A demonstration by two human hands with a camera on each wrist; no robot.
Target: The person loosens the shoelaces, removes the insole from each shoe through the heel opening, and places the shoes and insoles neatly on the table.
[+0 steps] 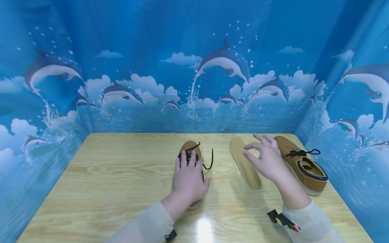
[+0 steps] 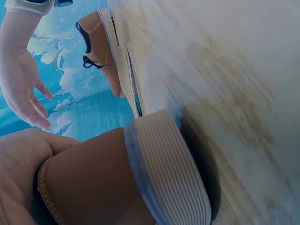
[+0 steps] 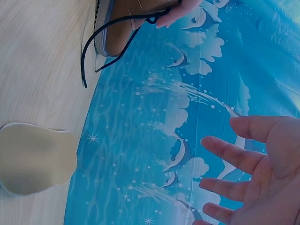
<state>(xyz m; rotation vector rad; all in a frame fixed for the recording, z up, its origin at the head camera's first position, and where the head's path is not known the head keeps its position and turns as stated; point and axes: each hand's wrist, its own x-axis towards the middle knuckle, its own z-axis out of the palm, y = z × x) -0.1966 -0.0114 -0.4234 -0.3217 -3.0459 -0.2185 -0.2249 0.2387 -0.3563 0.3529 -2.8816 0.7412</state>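
Note:
A brown shoe (image 1: 189, 146) stands on the table with its toe toward the back, its dark lace loose and trailing to the right. My left hand (image 1: 188, 181) lies over the top of this shoe, fingers spread across the lacing, covering most of it. In the left wrist view the side of the shoe (image 2: 93, 173) and its ribbed pale sole fill the lower part. Between the two shoes lies a tan insole (image 1: 243, 161). My right hand (image 1: 268, 159) hovers in the air over the right side of the insole, fingers loosely extended, holding nothing.
A second brown shoe (image 1: 317, 183), its dark lace tied in a bow, stands at the right of the wooden table (image 1: 113, 183). A blue curtain (image 1: 172, 33) printed with dolphins hangs close behind the table and along both sides.

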